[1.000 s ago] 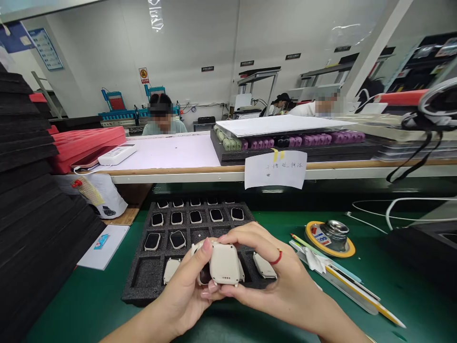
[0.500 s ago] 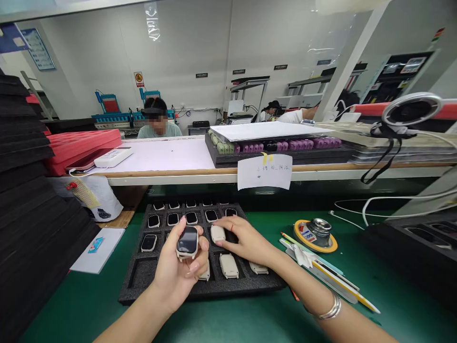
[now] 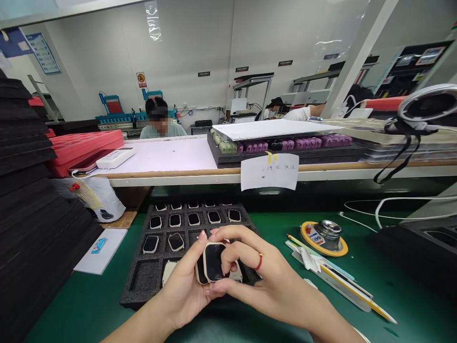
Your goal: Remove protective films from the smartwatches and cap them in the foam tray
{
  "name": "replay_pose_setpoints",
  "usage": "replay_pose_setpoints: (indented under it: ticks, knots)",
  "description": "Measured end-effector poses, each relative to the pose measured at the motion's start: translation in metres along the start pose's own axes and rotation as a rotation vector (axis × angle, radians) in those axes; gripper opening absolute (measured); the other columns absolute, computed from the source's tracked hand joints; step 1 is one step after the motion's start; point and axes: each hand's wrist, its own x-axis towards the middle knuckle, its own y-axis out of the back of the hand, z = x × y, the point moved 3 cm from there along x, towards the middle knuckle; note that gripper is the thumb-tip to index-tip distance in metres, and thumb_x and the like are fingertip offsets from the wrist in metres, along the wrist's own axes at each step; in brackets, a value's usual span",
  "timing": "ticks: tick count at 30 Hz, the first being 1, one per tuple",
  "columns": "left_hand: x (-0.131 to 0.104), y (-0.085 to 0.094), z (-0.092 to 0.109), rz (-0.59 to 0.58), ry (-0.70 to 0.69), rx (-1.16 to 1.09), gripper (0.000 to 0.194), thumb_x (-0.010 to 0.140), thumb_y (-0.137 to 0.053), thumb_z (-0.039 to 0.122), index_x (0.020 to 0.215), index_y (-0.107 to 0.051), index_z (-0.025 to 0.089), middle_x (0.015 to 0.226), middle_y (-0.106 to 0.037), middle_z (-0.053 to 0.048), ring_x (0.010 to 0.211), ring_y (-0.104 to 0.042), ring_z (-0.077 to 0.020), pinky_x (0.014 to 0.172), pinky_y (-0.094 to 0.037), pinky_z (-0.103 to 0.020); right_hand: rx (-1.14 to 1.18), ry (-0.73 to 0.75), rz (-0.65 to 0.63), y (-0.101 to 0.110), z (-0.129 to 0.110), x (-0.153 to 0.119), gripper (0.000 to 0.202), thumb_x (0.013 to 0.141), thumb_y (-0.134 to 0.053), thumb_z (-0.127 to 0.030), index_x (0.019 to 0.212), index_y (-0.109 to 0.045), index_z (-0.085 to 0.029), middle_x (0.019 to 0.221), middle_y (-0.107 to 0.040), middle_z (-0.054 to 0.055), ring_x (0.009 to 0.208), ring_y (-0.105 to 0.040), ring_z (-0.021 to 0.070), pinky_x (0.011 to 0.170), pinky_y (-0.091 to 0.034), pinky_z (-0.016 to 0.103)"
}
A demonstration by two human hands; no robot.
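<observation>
Both hands work above the near edge of a black foam tray, which rests on the green table. The left hand cradles a rear smartwatch; its grip is closed around the case, with the thumb raised along the upper edge, probably to steady the unit. The right hand grasps a front smartwatch, strapless, dark screen toward the wearer. Its thumb sits at the lower edge and a curled finger lies over the screen, apparently to brace the face. The front unit overlaps the rear one; whether the two cases touch cannot be told. A beige edge shows to the right of the front unit; the hand hides what supports it.

Screen-up smartwatches occupy separate tray cells, presumably to keep the glass from rubbing. In the near row, a beige watch presents its back, partly covered by the left hand.

To the right, a yellow-rimmed disc and a white-and-yellow pen-like tool lie near the right forearm, likely for easy reach. Beyond the tray, a paper note hangs from the shelf edge, where it faces the worker.
</observation>
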Motion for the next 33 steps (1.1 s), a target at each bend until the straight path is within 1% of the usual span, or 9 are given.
replay_pose_setpoints:
  ticks: [2, 5, 9, 12, 16, 21, 25, 30, 33]
  knots:
    - [0.0, -0.001, -0.002, -0.005, -0.007, -0.005, 0.042, 0.083, -0.068, 0.055, 0.09, -0.068, 0.014, 0.068, -0.063, -0.002, 0.047, -0.046, -0.0041, 0.043, -0.027, -0.013, 0.028, 0.016, 0.052, -0.004, 0.001, 0.001, 0.012, 0.085, -0.071, -0.018, 0.086, -0.059, -0.021, 0.114, -0.064, 0.009, 0.105, -0.065, 0.0221, 0.078, -0.058, 0.029]
    - [0.0, -0.003, -0.004, -0.049, -0.014, 0.008, 0.043, 0.084, -0.066, 0.056, 0.082, -0.066, 0.012, 0.063, -0.059, -0.001, 0.043, -0.041, -0.0028, 0.043, -0.025, -0.014, 0.045, 0.048, 0.213, -0.001, 0.004, 0.004, 0.008, 0.087, -0.067, -0.013, 0.085, -0.064, -0.021, 0.1, -0.07, 0.007, 0.095, -0.067, 0.0206, 0.078, -0.058, 0.031]
    - [-0.004, -0.006, -0.001, -0.061, -0.046, 0.039, 0.045, 0.09, -0.058, 0.055, 0.089, -0.068, 0.011, 0.072, -0.065, -0.007, 0.043, -0.04, -0.0024, 0.044, -0.023, -0.016, 0.224, -0.111, 0.537, 0.014, 0.016, 0.001, 0.014, 0.093, -0.064, -0.02, 0.079, -0.065, -0.022, 0.08, -0.071, 0.002, 0.07, -0.068, 0.0154, 0.067, -0.059, 0.029]
    - [-0.006, -0.007, 0.001, -0.057, -0.06, 0.043, 0.044, 0.09, -0.058, 0.053, 0.092, -0.069, 0.011, 0.075, -0.066, -0.008, 0.044, -0.04, -0.0027, 0.045, -0.024, -0.016, 0.339, -0.189, 0.665, 0.022, 0.023, -0.004, 0.01, 0.095, -0.062, -0.024, 0.085, -0.067, -0.023, 0.087, -0.073, 0.003, 0.071, -0.073, 0.0157, 0.07, -0.064, 0.029]
    - [-0.008, -0.007, 0.002, -0.062, -0.073, 0.046, 0.045, 0.089, -0.06, 0.054, 0.093, -0.07, 0.011, 0.075, -0.066, -0.008, 0.045, -0.039, -0.0028, 0.046, -0.026, -0.017, 0.276, -0.138, 0.6, 0.024, 0.019, -0.007, 0.012, 0.091, -0.066, -0.018, 0.102, -0.067, -0.024, 0.105, -0.073, 0.006, 0.104, -0.072, 0.0217, 0.091, -0.062, 0.034]
    - [-0.008, -0.007, 0.0, -0.036, -0.064, 0.025, 0.043, 0.082, -0.068, 0.055, 0.088, -0.07, 0.012, 0.07, -0.062, -0.004, 0.045, -0.041, -0.0032, 0.045, -0.026, -0.016, -0.062, 0.15, 0.374, 0.018, 0.001, -0.012, 0.032, 0.085, -0.066, -0.002, 0.106, -0.072, -0.026, 0.094, -0.077, 0.002, 0.087, -0.075, 0.0188, 0.08, -0.064, 0.029]
    - [-0.009, -0.007, 0.001, -0.028, -0.047, -0.011, 0.044, 0.076, -0.074, 0.055, 0.085, -0.07, 0.012, 0.065, -0.055, 0.001, 0.045, -0.041, -0.0023, 0.044, -0.028, -0.014, -0.108, 0.248, 0.179, 0.011, -0.009, -0.013, 0.037, 0.089, -0.062, -0.005, 0.12, -0.069, -0.024, 0.103, -0.077, 0.005, 0.098, -0.073, 0.0214, 0.084, -0.063, 0.033]
    - [-0.007, -0.005, 0.0, 0.007, -0.027, -0.02, 0.048, 0.072, -0.077, 0.057, 0.087, -0.07, 0.012, 0.07, -0.056, 0.0, 0.049, -0.042, -0.0025, 0.043, -0.026, -0.013, -0.168, 0.33, 0.138, 0.005, -0.015, -0.009, 0.031, 0.089, -0.063, -0.005, 0.116, -0.068, -0.019, 0.1, -0.078, 0.005, 0.095, -0.07, 0.0202, 0.086, -0.059, 0.034]
    - [-0.005, -0.004, -0.002, -0.001, -0.106, 0.053, 0.045, 0.075, -0.074, 0.057, 0.081, -0.066, 0.014, 0.063, -0.052, 0.003, 0.045, -0.034, -0.0019, 0.043, -0.024, -0.015, -0.259, 0.25, 0.164, 0.001, -0.014, -0.005, 0.036, 0.085, -0.073, -0.02, 0.12, -0.064, -0.019, 0.092, -0.075, 0.007, 0.079, -0.065, 0.0209, 0.072, -0.056, 0.037]
